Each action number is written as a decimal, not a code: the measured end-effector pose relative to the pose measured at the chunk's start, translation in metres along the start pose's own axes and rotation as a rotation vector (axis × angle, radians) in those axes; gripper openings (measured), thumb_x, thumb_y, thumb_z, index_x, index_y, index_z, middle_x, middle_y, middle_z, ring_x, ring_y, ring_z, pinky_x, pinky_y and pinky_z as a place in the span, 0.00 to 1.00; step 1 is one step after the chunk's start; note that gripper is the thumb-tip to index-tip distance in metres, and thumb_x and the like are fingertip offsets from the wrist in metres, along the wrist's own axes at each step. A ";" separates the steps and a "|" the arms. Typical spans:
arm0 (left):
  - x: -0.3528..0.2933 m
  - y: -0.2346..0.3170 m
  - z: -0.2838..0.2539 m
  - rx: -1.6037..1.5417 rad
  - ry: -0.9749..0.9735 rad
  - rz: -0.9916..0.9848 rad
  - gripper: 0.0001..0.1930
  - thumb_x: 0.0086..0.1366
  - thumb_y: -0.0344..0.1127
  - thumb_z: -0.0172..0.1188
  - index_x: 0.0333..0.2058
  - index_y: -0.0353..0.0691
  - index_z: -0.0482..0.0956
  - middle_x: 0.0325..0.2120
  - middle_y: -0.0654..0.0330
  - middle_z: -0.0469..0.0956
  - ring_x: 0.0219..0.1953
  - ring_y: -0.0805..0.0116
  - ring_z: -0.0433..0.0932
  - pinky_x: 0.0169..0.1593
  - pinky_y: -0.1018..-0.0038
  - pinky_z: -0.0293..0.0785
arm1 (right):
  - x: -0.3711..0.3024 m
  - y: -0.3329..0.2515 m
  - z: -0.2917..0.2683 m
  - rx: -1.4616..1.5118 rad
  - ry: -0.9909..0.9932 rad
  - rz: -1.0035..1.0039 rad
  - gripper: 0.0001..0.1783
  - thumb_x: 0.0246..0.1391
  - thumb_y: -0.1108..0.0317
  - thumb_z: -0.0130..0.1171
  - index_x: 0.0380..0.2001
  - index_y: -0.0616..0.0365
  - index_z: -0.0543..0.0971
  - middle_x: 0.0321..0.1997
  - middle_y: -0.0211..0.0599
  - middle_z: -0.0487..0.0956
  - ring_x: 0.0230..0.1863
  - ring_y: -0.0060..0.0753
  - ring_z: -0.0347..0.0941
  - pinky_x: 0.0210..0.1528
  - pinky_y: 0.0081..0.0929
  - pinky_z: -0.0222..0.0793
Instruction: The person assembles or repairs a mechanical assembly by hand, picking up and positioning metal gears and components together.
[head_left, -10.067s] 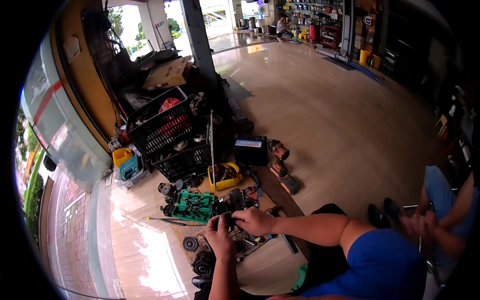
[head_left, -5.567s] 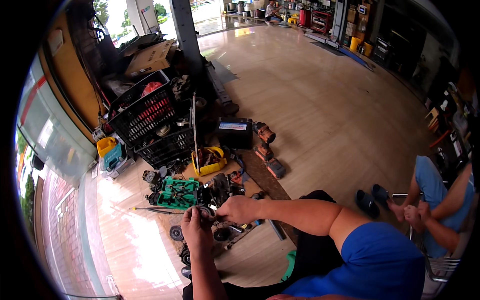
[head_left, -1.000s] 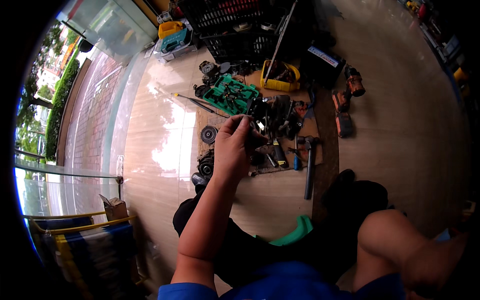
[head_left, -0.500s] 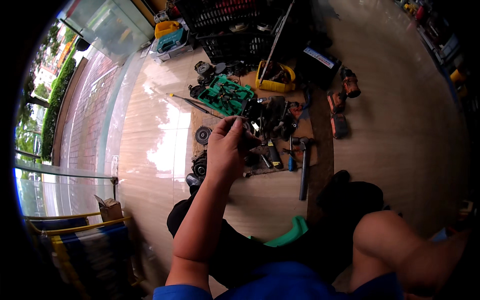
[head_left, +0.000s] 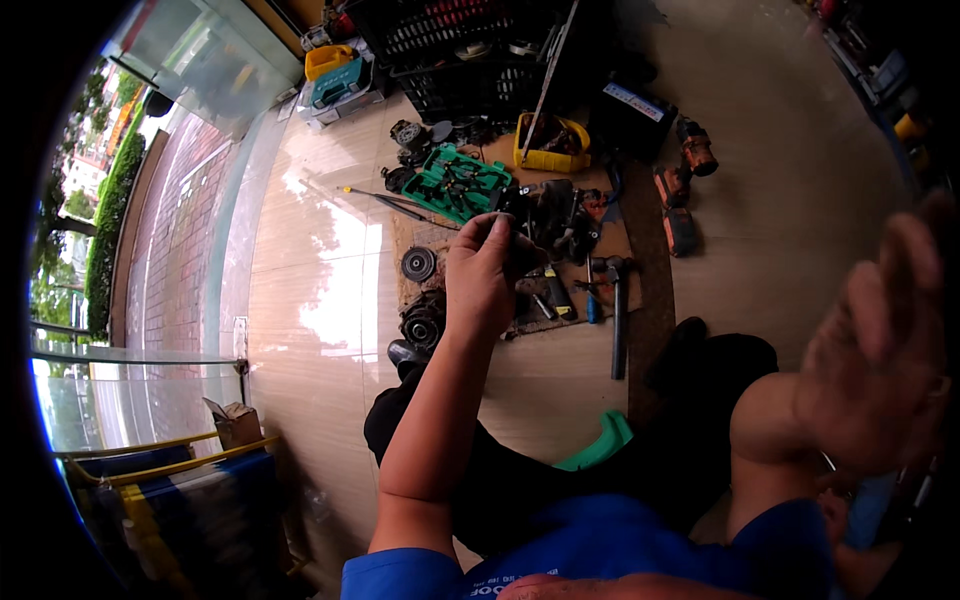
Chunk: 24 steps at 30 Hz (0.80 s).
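My left hand (head_left: 482, 275) is raised over the work spot, thumb and fingers pressed together. Whatever they hold, if anything, is hidden against the dark parts behind. My right hand (head_left: 875, 345) is lifted at the right side, blurred, its fingers stretched upward with nothing visible in them. Below and beyond the left hand lie a dark cluster of greasy machine parts (head_left: 562, 215), a yellow-and-black tool (head_left: 558, 295), a blue-handled screwdriver (head_left: 592, 305) and a hammer (head_left: 619, 325). Left of that hand are a round pulley (head_left: 419, 264), a ribbed round machine part (head_left: 423, 320) and an open green tool case (head_left: 462, 185).
A yellow bin (head_left: 575, 155) holds parts in front of stacked black crates (head_left: 450, 95). At the right are a black box (head_left: 625, 130), an orange cordless tool (head_left: 697, 148) and another orange-and-black piece (head_left: 678, 230). Something green and curved (head_left: 600, 442) shows between my legs.
My right hand has come up from the lower right into view. My left hand stays pinched; it sits slightly farther right and higher in the picture, and the whole view has shifted a little.
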<state>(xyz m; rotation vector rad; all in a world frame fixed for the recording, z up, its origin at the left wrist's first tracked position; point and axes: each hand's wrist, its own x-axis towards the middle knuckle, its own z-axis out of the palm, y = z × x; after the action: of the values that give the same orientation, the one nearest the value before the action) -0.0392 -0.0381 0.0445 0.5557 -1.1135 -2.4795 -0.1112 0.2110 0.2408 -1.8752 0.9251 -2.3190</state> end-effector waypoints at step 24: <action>-0.010 -0.002 0.006 -0.097 0.020 0.060 0.08 0.67 0.31 0.55 0.42 0.36 0.71 0.34 0.53 0.80 0.35 0.64 0.80 0.39 0.70 0.78 | -0.124 0.159 0.038 -0.717 0.033 0.971 0.11 0.56 0.71 0.57 0.42 0.63 0.76 0.32 0.51 0.80 0.34 0.41 0.80 0.34 0.30 0.72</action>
<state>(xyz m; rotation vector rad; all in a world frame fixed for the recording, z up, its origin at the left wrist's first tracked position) -0.0338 -0.0280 0.0489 0.5106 -0.9817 -2.4556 -0.0969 0.1094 0.0632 -1.0132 2.2211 -1.4917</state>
